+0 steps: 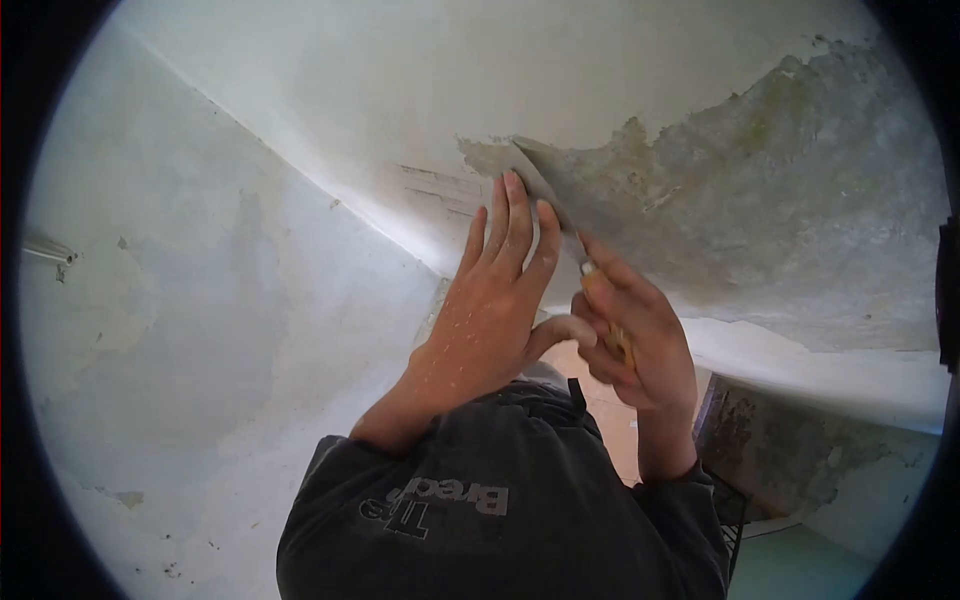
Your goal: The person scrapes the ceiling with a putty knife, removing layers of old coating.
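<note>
My left hand [490, 300] is flecked with pale specks. Its fingers are stretched out and slightly apart, and their tips rest on or beside the thin metal blade of a scraper [538, 180]. The thumb points toward my right hand [640, 335], which is wrapped round the scraper's yellowish handle. The blade lies slantwise against the pale plastered surface [400, 90], at the left tip of a rough grey-brown patch [740, 180]. Several dark scratch lines [435, 188] run just left of my fingertips.
A second pale wall [200, 300] with worn spots meets the plastered surface along a diagonal corner. A short metal piece [48, 250] sticks out at the far left. My dark lettered garment [500, 520] fills the bottom middle. Dark metal bars [732, 510] show at the lower right.
</note>
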Motion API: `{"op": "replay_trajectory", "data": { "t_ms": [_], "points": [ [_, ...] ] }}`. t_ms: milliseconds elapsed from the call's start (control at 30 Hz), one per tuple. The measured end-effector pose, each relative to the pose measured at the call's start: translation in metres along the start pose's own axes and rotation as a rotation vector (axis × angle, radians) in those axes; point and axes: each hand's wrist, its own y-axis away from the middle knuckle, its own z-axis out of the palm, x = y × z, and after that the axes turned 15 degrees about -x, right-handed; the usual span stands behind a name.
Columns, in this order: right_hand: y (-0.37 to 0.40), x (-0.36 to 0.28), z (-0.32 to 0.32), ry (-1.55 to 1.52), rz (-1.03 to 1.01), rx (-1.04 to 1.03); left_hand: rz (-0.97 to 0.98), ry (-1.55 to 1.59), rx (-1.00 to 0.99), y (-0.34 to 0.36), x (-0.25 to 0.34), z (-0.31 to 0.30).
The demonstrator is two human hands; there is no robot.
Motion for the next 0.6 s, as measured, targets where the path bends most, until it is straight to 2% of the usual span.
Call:
{"op": "replay_trajectory", "data": {
  "t_ms": [100, 200, 300, 400, 500, 600],
  "points": [
    [-0.003, 0.002, -0.006, -0.01, -0.022, -0.026, 0.037, 0.006, -0.12, 0.003, 0.002, -0.013],
    [-0.001, 0.002, -0.005, 0.006, -0.012, -0.019, 0.014, -0.004, -0.011, -0.002, 0.0, 0.003],
    [-0.001, 0.002, -0.008, 0.003, -0.021, -0.011, 0.047, 0.03, -0.11, 0.002, 0.004, -0.011],
    [-0.007, 0.005, -0.008, 0.002, -0.009, -0.004, -0.004, 0.001, -0.01, -0.002, -0.001, 0.005],
    [-0.007, 0.005, -0.01, -0.016, -0.023, 0.01, 0.04, 0.029, -0.105, 0.005, 0.001, -0.009],
    [-0.006, 0.009, -0.005, 0.0, -0.016, 0.048, 0.0, -0.008, -0.019, -0.001, -0.004, 0.008]
  ]
}}
